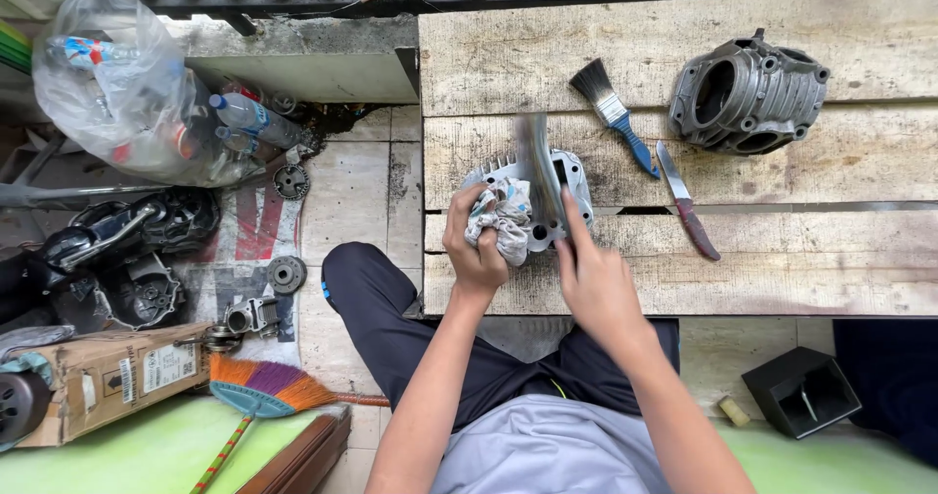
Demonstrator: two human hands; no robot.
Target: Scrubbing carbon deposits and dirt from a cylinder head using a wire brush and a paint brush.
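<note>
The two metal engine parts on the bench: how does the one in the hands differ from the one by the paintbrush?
The finned part sits at the bench's near edge, the left hand pressing a rag on it and the right hand working a blurred tool across it. The ported casing lies untouched at the far right. The finned part looks brighter and flatter; the casing darker and bulkier. Both are cast grey metal.

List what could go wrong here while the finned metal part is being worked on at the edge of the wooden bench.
1. The finned metal part sits near the wooden bench edge; a hard stroke might push it off onto the person's legs.
2. The right hand moves a blurred tool close to the left hand holding the rag; its fingers could be struck.
3. The knife lies bare nearby and might be bumped.
</note>
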